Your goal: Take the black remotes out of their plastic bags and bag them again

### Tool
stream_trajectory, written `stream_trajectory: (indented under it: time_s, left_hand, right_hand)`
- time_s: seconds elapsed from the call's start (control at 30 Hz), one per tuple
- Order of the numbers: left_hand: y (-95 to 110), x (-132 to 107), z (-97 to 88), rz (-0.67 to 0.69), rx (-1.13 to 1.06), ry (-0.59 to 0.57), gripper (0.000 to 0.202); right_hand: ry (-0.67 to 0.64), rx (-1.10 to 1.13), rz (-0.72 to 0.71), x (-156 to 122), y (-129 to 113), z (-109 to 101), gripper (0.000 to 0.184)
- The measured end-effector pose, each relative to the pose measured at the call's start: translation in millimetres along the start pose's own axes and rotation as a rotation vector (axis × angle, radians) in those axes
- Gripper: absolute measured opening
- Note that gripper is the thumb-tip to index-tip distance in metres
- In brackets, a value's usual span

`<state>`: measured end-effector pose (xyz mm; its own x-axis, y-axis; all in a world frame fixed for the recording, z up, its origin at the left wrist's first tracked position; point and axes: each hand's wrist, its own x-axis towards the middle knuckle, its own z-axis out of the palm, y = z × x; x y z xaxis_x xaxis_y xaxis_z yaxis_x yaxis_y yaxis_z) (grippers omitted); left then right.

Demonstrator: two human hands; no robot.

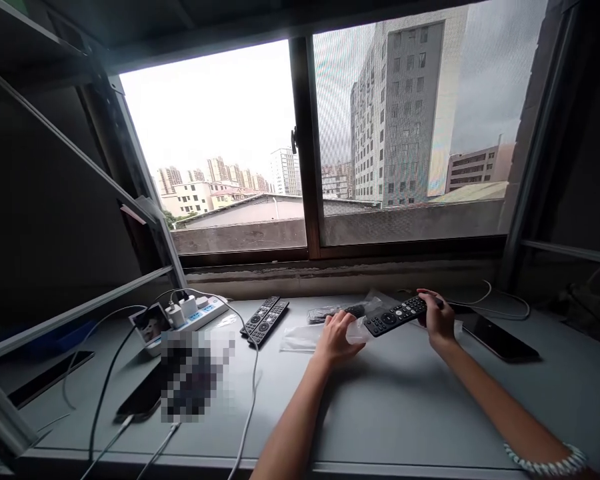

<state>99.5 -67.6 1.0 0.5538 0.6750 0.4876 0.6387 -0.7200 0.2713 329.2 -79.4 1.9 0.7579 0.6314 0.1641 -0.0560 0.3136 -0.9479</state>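
My right hand [437, 319] is closed around the far end of a black remote control [395, 315], holding it just above the grey desk [390, 407]. Its near end points toward my left hand [336, 337]. That hand rests palm down with its fingers closed on a clear plastic bag [300, 339] lying on the desk. Another remote inside a clear bag [336, 311] lies just behind my left hand.
Two black remotes [265, 319] lie side by side left of centre. A white power strip [193, 313] with chargers and cables sits at the left, with a phone [141, 400] charging. Another phone [497, 338] lies at the right. A window wall runs behind the desk.
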Motion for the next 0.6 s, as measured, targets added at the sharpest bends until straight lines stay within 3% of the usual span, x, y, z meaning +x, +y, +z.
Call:
stream_trajectory:
  time_s: [0.43, 0.6]
  left_hand:
    - [3.6, -0.2, -2.6, 0.001, -0.022, -0.121, 0.031]
    - [4.6, -0.7, -4.3, -0.033, -0.043, -0.164, 0.027]
  right_hand:
    - [-0.075, -0.095, -0.043, -3.9, -3.6, 2.1, 0.030]
    - [-0.071, -0.208, -0.221, -4.6, -3.9, 0.2, 0.031]
